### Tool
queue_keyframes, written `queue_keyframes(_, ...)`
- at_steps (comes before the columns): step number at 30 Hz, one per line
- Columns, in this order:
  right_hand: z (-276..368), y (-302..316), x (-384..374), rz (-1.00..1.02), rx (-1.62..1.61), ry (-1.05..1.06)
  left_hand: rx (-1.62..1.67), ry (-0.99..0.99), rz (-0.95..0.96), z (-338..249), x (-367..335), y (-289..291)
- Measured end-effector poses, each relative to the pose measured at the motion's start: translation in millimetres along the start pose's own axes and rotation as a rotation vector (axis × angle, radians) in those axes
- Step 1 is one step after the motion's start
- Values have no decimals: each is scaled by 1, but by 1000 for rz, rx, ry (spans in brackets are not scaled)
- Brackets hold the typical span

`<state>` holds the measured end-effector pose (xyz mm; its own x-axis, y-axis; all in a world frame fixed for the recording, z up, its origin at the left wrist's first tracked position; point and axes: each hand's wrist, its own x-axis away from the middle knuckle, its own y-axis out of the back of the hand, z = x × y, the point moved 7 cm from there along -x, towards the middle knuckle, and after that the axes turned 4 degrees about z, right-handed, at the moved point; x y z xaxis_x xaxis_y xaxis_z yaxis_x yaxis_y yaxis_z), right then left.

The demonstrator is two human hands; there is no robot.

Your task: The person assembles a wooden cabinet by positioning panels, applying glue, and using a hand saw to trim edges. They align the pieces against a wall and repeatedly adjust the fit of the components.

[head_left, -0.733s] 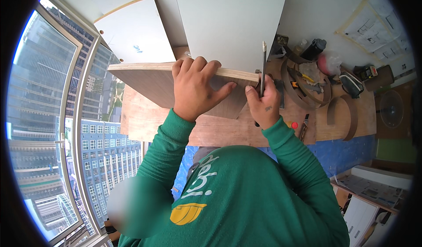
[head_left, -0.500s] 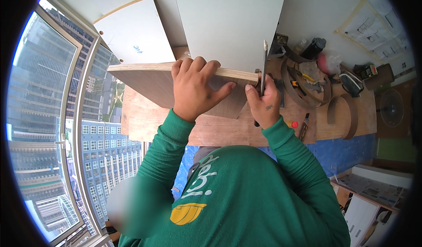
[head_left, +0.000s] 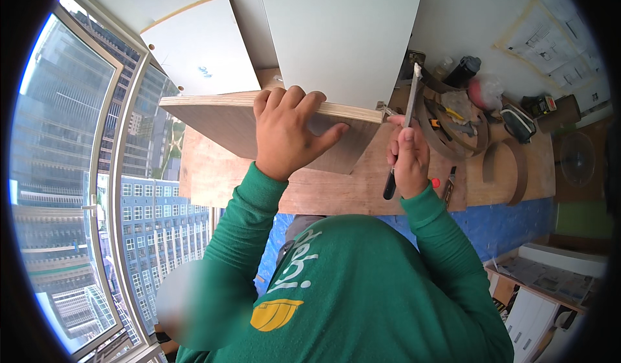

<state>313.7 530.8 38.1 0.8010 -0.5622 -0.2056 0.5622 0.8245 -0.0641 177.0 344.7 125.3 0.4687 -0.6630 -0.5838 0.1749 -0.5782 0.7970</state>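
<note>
A wood-faced plywood board (head_left: 223, 127) stands on edge on the workbench, its layered edge facing up. My left hand (head_left: 284, 133) grips that upper edge, fingers over the far side and thumb on the near face. To the right of the board, my right hand (head_left: 411, 159) is closed around a long, thin metal file (head_left: 413, 98) with a black handle. The file points up and away, its far tip whitish, and is apart from the board's right end. By that corner is a small metallic piece (head_left: 385, 108) that I cannot make out clearly.
The wooden workbench (head_left: 252, 185) also carries coiled brown edging strips (head_left: 517, 169), a utility knife (head_left: 450, 185), a dark bottle (head_left: 462, 72) and an iron (head_left: 517, 124). White panels (head_left: 336, 33) lean behind the board. A window (head_left: 65, 169) is on the left.
My right hand has moved right, away from the board's end, carrying the file and turning so its black handle shows. My left hand and the board have hardly moved.
</note>
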Motion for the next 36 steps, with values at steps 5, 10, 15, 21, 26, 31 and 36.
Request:
queue_keyframes(5, 19, 31, 7, 83, 183, -89, 7, 3, -13, 0, 4, 2)
queue_keyframes(10, 23, 18, -3, 158, 149, -147, 9, -4, -20, -1, 5, 2)
queue_keyframes(15, 16, -6, -11, 164, -60, -321, 11, 0, -20, -1, 5, 3)
queue_keyframes(21, 20, -10, -12, 220, 129, -218, 41, 31, -28, 0, 10, 2)
queue_keyframes(26, 24, 18, 2, 214, 58, -297, 32, 28, -24, -1, 12, 4)
queue_keyframes(31, 50, 35, 14, 216, 468, -19, 4, 21, -12, -1, 12, 5)
queue_keyframes(36, 60, 35, 16, 196, 657, 161, 23, 23, -19, 1, 10, 1)
